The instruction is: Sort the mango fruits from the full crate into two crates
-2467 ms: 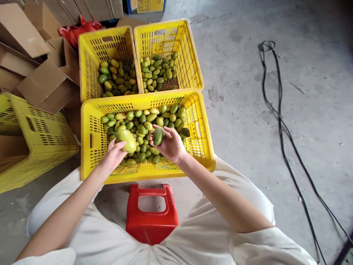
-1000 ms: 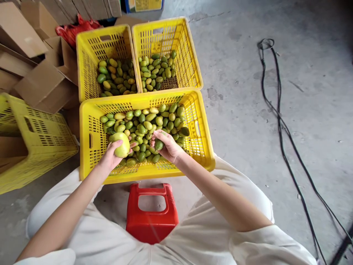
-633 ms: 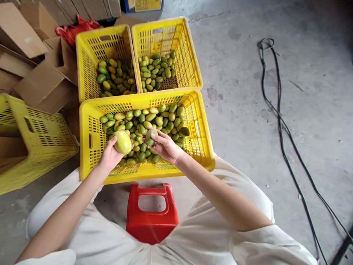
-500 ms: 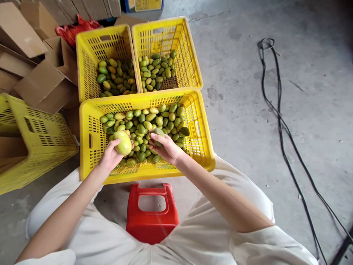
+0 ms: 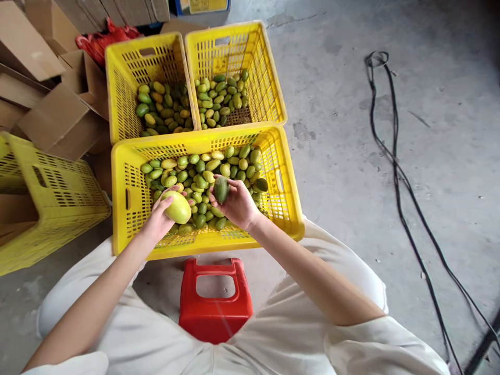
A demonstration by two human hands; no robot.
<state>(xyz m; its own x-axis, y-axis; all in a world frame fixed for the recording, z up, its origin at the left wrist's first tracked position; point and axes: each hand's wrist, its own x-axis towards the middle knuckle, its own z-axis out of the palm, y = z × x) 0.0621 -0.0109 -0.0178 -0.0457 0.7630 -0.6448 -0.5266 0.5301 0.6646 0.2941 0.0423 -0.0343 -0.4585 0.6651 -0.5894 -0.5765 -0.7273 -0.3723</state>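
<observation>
My left hand (image 5: pixel 158 219) is closed round a large, smooth, yellow-green mango (image 5: pixel 178 208). In my right hand (image 5: pixel 239 205) is a smaller dark green mango (image 5: pixel 221 189), gripped between thumb and fingers with its face turned up. Both hands are over the front yellow crate (image 5: pixel 203 249), a little apart from each other. Below them in that crate lie many oval green and yellow mangoes (image 5: pixel 199 182). A darker one (image 5: pixel 260 185) rests at the right of the pile.
Behind stand two more yellow crates (image 5: pixel 146 41) (image 5: pixel 234 31), both holding mangoes. A yellow crate (image 5: pixel 66 198) and cardboard boxes (image 5: pixel 58 120) are at the left. A red plastic stool (image 5: pixel 216 312) sits between my legs. Black cable (image 5: pixel 396 166) lies on the floor at right.
The dark green mango has been turned upright in my right hand and shows more of its surface. My left hand has tilted the yellow-green mango and shifted it slightly right.
</observation>
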